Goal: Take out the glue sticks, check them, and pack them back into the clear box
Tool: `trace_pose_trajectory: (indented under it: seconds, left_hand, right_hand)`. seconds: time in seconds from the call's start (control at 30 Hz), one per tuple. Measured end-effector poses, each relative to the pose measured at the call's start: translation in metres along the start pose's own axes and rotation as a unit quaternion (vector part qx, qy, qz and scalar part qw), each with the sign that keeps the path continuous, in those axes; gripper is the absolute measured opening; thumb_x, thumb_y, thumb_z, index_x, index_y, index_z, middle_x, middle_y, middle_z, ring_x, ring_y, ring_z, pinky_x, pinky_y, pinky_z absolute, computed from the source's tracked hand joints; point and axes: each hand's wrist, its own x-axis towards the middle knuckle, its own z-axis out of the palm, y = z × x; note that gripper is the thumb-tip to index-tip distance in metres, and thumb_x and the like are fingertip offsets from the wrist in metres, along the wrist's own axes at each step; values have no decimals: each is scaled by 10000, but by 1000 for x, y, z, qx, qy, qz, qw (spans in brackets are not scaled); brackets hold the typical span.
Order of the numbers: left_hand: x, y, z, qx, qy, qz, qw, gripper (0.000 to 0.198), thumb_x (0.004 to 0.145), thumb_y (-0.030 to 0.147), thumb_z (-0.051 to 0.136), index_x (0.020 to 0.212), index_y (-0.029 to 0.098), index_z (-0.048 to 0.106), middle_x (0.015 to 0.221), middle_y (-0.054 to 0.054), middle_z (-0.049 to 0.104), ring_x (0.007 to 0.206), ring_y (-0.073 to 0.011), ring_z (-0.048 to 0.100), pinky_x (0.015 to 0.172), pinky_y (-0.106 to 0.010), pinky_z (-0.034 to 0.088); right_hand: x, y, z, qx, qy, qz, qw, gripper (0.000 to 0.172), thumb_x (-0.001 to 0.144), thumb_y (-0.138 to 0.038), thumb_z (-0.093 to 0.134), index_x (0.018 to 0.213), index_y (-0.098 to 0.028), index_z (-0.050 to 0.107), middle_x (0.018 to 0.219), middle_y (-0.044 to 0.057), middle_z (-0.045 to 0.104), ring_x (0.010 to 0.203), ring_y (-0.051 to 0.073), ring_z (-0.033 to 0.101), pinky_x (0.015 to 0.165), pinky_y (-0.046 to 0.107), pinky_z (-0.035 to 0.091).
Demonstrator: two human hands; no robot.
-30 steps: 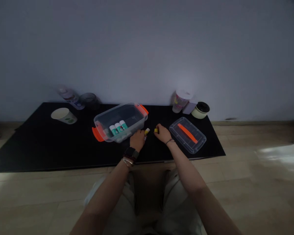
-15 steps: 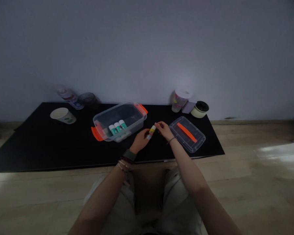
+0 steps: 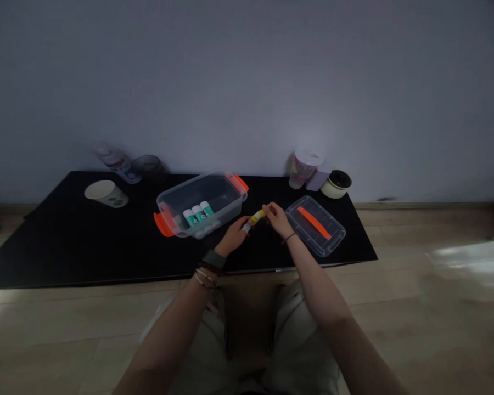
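A small tube [image 3: 254,218] with a white and yellow body is between my hands, above the front part of the black table. My left hand [image 3: 234,235] is closed round its lower, whitish end. The fingertips of my right hand [image 3: 276,218] pinch its yellow end. To the left stands a clear plastic box [image 3: 230,209] with orange handles, with several teal tubes with white caps [image 3: 198,214] lying in it. Right of my right hand, the clear lid [image 3: 333,222] with an orange strip [image 3: 314,223] lies flat.
On the black table [image 3: 119,247], a white paper cup [image 3: 106,193], a bottle [image 3: 117,163] and a dark round bowl [image 3: 148,166] are at the left. A patterned cup [image 3: 302,169], a pale box [image 3: 318,177] and a cream pot [image 3: 335,185] stand at the back right, by the wall.
My left hand has shifted slightly left and down with the tube. More of the yellow end now shows between my two hands.
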Motion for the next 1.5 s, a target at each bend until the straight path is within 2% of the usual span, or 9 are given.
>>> trace_pose_trajectory:
  seconds: [0.2, 0.33, 0.47, 0.63, 0.83, 1.03, 1.3, 1.4, 1.5]
  left_hand:
    - [-4, 3, -5, 1, -31, 18, 999, 479, 941, 474, 429, 1220, 139, 627, 876, -52, 688, 647, -141, 572, 610, -264, 472]
    - [-11, 14, -7, 35, -22, 52, 998, 475, 949, 477, 441, 1216, 135, 632, 954, -74, 698, 769, -169, 608, 703, -286, 493]
    - [-14, 19, -5, 54, -24, 77, 995, 481, 932, 485, 486, 1210, 123, 636, 998, -99, 711, 838, -202, 634, 738, -306, 506]
    - [-14, 17, -4, 71, -18, 101, 992, 456, 938, 456, 483, 1221, 132, 632, 1080, -120, 715, 917, -231, 662, 802, -335, 524]
    - [-17, 17, -5, 123, -6, 126, 984, 401, 943, 369, 475, 1241, 138, 614, 1174, -138, 703, 1033, -247, 664, 947, -387, 507]
    - [-20, 19, -7, 191, 11, 127, 973, 377, 961, 371, 456, 1216, 150, 624, 1168, -130, 710, 1074, -260, 667, 966, -383, 502]
    - [-26, 22, -5, 248, 20, 131, 960, 340, 974, 302, 442, 1241, 163, 600, 1211, -123, 689, 1116, -250, 653, 978, -359, 503]
    - [-27, 24, -7, 262, 12, 130, 956, 347, 979, 311, 436, 1245, 159, 599, 1219, -135, 682, 1119, -263, 652, 974, -372, 502]
    - [-23, 28, -11, 226, -6, 139, 964, 358, 977, 325, 435, 1248, 153, 595, 1218, -142, 681, 1112, -269, 650, 966, -382, 496]
  right_hand:
    - [-6, -1, 1, -63, 2, -46, 997, 418, 918, -592, 463, 729, -219, 467, 615, -57, 467, 580, 102, 453, 559, 211, 351]
    - [-10, -6, 3, -115, 6, -70, 991, 453, 918, -594, 479, 677, -213, 434, 597, -68, 406, 585, 94, 410, 565, 213, 311]
    - [-16, -12, 4, -149, -5, -84, 985, 460, 967, -556, 414, 675, -208, 482, 603, -52, 442, 596, 103, 451, 578, 219, 318]
    - [-21, -18, 6, -247, -5, -61, 967, 444, 1024, -446, 374, 750, -207, 629, 677, 11, 612, 676, 159, 599, 645, 248, 389]
    - [-25, -22, 18, -347, 11, -21, 937, 498, 1069, -380, 277, 868, -197, 694, 840, 91, 725, 793, 201, 680, 698, 273, 435]
    - [-27, -25, 29, -396, 10, 1, 918, 510, 1075, -347, 229, 988, -186, 705, 977, 125, 747, 901, 217, 698, 760, 290, 465]
    - [-29, -27, 38, -419, 16, 42, 907, 522, 1075, -326, 211, 979, -167, 700, 1001, 146, 745, 917, 226, 701, 767, 296, 475]
    - [-30, -27, 37, -413, 6, 30, 910, 515, 1076, -314, 217, 944, -173, 695, 1014, 140, 744, 924, 219, 698, 762, 287, 463]
    - [-31, -32, 31, -400, 10, 17, 916, 511, 1078, -336, 232, 866, -192, 673, 954, 113, 743, 870, 205, 691, 717, 274, 432]
